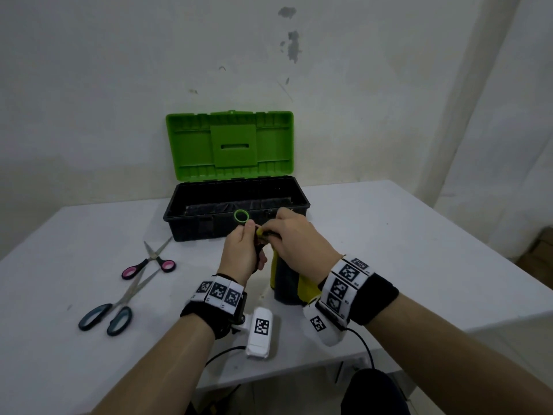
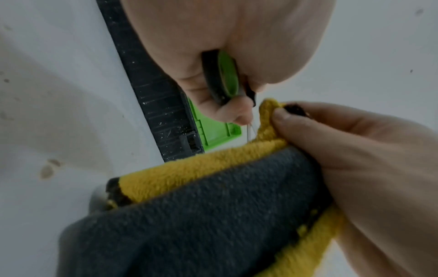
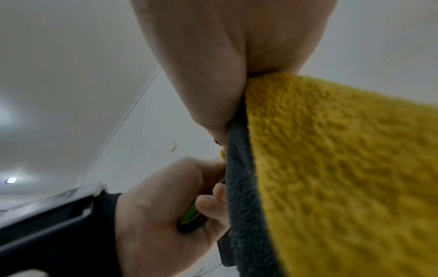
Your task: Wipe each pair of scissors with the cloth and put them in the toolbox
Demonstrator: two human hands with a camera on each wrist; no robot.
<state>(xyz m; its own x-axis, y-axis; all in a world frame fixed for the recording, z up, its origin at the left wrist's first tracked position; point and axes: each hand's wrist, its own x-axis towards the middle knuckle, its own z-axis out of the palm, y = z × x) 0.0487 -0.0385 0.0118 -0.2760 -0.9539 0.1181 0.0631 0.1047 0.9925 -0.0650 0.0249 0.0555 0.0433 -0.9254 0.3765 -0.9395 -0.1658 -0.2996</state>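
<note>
Open toolbox (image 1: 236, 209) sits just beyond both hands, empty as far as shows. Right hand (image 1: 294, 241) pinches the yellow-grey cloth (image 1: 288, 284) around the blades. Left hand (image 1: 241, 254) grips the green-handled scissors (image 1: 241, 216), handles toward the box, blades pointing right into the cloth, hidden. Two more scissors lie left.

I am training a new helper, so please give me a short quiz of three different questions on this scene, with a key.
1. True or false: the toolbox lid is shut.
2. How many scissors lie on the table?
3. The right hand holds: A) cloth B) pink scissors C) nothing

Key: 1. False, it stands open. 2. Two: the pink scissors and the grey scissors; the left hand holds the green scissors. 3. A
</note>
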